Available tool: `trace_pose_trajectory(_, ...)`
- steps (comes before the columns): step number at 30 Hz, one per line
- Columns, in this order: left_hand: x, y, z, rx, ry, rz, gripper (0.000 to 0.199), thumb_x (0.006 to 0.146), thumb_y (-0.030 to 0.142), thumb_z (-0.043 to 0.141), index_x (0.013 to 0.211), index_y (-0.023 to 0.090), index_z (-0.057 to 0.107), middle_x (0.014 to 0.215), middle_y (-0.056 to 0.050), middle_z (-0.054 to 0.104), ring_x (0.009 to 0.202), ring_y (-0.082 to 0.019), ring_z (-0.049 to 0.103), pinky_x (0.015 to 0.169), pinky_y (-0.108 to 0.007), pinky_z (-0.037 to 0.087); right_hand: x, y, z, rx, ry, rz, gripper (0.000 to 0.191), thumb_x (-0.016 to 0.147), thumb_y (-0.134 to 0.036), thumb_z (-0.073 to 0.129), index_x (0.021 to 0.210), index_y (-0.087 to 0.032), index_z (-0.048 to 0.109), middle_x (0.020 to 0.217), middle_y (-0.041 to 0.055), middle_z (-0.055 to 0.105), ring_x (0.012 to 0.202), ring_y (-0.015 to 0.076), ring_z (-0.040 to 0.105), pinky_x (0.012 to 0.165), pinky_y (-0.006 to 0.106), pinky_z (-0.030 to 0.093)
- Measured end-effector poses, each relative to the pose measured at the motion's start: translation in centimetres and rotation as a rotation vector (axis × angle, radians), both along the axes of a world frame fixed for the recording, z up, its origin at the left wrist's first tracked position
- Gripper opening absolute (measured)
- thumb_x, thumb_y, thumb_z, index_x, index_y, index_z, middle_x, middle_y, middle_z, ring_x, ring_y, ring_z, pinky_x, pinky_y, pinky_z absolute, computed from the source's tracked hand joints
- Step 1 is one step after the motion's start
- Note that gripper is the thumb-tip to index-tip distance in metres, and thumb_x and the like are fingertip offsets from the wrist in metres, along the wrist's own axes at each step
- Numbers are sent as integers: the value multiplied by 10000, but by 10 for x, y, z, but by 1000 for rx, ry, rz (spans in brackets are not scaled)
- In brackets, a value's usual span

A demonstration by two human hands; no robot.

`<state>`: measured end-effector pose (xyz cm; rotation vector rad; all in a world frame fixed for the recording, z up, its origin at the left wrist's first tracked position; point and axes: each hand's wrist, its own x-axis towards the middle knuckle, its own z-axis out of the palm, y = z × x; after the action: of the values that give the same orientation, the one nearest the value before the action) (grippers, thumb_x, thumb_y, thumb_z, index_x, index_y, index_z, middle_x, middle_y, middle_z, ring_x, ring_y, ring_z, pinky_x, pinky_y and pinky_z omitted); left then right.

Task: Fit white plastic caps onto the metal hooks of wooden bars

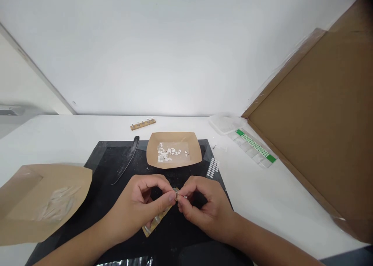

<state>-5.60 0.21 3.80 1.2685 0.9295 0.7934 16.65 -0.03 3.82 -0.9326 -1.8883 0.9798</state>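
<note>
Over the black mat, my left hand is closed around a narrow tan strip with silvery pieces along it. The strip slants up from lower left, its upper end between both sets of fingertips. Pinched at that end, the thumb and forefinger of my right hand hold something tiny; a whitish bit shows beside them, but its kind is hidden. Just beyond my hands stands a brown paper tray with a clear packet and many small white ovals inside.
A black curved nail file lies left on the black mat. Another paper tray holds clear slivers. Behind are a wooden bar with metal pegs, white oval stickers, a green-labelled packet and a cardboard panel.
</note>
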Motion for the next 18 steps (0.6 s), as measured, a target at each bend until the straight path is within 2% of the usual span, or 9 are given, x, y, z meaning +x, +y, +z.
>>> trace_pose_trajectory(5, -2, 2, -1, -73, -86, -32, 350, 946, 468, 794, 862, 129, 795, 810, -23, 672, 421, -4, 481, 352, -86, 428, 0, -1, 2, -16, 15, 8, 84, 948, -228, 727, 871, -199, 741, 749, 10, 752, 642, 124, 685, 613, 212, 526)
trace_pose_trajectory(18, -2, 2, -4, -191, -175, -68, 356, 941, 472, 809, 857, 125, 803, 818, -35, 713, 420, 12, 479, 351, -54, 377, -1, -1, 2, -97, 71, 21, 103, 962, -251, 725, 878, -192, 733, 738, 10, 746, 628, 125, 684, 605, 213, 544)
